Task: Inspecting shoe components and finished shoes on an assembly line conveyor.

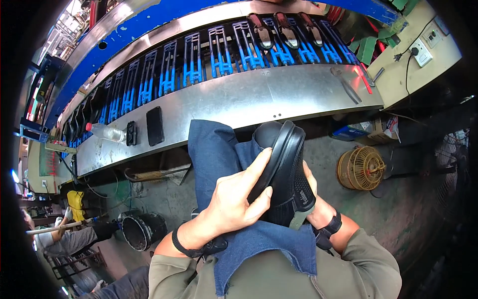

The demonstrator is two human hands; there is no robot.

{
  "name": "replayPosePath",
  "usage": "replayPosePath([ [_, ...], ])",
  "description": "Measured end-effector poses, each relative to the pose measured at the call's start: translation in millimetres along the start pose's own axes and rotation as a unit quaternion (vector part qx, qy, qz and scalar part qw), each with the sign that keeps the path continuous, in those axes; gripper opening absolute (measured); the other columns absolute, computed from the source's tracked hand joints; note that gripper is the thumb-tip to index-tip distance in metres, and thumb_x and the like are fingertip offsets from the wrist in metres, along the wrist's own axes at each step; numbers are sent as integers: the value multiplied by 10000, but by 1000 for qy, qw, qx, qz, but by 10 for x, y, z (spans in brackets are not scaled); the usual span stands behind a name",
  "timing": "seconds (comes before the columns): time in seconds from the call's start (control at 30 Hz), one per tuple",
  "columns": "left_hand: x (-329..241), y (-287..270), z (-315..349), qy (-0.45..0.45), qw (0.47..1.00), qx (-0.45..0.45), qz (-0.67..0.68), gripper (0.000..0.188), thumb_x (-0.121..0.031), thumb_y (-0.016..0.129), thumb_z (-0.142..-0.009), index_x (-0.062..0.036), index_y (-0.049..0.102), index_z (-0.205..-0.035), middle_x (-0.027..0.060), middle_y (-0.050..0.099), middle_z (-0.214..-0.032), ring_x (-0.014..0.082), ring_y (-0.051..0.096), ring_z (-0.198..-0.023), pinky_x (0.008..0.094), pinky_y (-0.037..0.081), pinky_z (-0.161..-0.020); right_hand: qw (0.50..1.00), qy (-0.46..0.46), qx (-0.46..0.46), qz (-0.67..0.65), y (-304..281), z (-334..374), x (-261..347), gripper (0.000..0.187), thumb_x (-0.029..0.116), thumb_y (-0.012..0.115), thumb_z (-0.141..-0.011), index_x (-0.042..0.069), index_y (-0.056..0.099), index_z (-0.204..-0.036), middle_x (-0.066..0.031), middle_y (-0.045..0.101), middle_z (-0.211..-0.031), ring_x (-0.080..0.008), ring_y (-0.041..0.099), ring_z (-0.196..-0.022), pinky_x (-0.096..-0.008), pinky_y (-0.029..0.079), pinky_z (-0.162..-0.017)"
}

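Black shoe [286, 172], held on its side between both hands above a blue denim apron [219, 154] draped over the person's lap. The left hand [234, 202] wraps the sole edge from the near side, fingers [259, 167] laid flat along the thick black sole and thumb pressed against the mesh upper; its grasp on the shoe is firm. The right hand [311, 192] lies mostly hidden behind the shoe, with only knuckles and wrist showing, and supports the upper from the far side; it appears closed on the shoe as well. A grey tab projects from the shoe's lower end. Each wrist carries a dark band, the one on the right wrist [331, 226] being broader. Olive sleeves enter from the lower edge.

Beyond the shoe, a curved metal bench [279, 97] runs across the view. On the bench, left of the shoe, lie a black phone [155, 125], a small black block [131, 133] and a clear plastic bottle [105, 132] with a red cap. Behind the bench, a row of blue and black racks [224, 55] follows the curve; three of them, up and right of the shoe, carry dark shoe lasts [286, 30]. Right of the shoe, on the concrete floor, stands a round yellow wire fan [361, 168]. Lower left of the shoe sits a black bucket [142, 230], and farther left another person [74, 236] is seated, holding a pale rod.
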State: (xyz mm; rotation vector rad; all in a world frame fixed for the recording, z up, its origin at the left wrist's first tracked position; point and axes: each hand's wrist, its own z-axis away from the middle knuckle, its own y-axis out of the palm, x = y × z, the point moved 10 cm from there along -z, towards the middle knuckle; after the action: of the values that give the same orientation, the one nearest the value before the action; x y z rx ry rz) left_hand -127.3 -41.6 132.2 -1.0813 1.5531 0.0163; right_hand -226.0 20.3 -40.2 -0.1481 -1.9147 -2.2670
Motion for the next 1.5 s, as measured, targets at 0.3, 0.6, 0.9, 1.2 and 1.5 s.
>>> replayPosePath([
  [0.3,493,-35,67,-158,925,-197,285,1034,-224,860,-787,-7,198,-1552,154,497,-1414,273,513,-1297,417,444,-1084,936,-48,-4,350,688,-257,146,553,410,354,-1090,-30,468,-1405,-211,582,-1373,-316,599,-1240,-417,479,-1055],
  [0.6,1252,-340,723,-178,731,-210,625,812,-469,791,-796,48,492,-1347,196,658,-1184,302,700,-1026,440,600,-906,614,-4,213,760,1507,-162,-289,663,334,747,-875,-44,495,-1358,-240,698,-1061,-343,725,-954,-411,596,-835],
  [0.9,852,-399,481,-128,876,-162,435,1054,-424,820,-797,-28,219,-1567,150,430,-1470,275,466,-1355,407,380,-1143,535,-151,289,780,2003,-566,-33,651,315,733,-898,15,402,-1371,-231,683,-823,-440,689,-744,-477,559,-633],
  [1.2,635,-573,337,-160,963,-154,154,849,-251,764,-873,-28,280,-1534,152,470,-1362,244,481,-1276,380,379,-1103,424,-158,317,833,2060,-462,-128,558,88,600,-866,-113,397,-1345,-211,616,-620,-418,649,-566,-462,518,-498],
  [1.5,821,-440,367,-171,944,-174,222,837,-269,724,-875,-41,260,-1533,168,452,-1402,256,484,-1279,393,374,-1111,475,-183,277,815,1930,-520,-89,582,202,649,-838,-140,467,-1272,-211,643,-653,-377,671,-568,-455,532,-526],
])
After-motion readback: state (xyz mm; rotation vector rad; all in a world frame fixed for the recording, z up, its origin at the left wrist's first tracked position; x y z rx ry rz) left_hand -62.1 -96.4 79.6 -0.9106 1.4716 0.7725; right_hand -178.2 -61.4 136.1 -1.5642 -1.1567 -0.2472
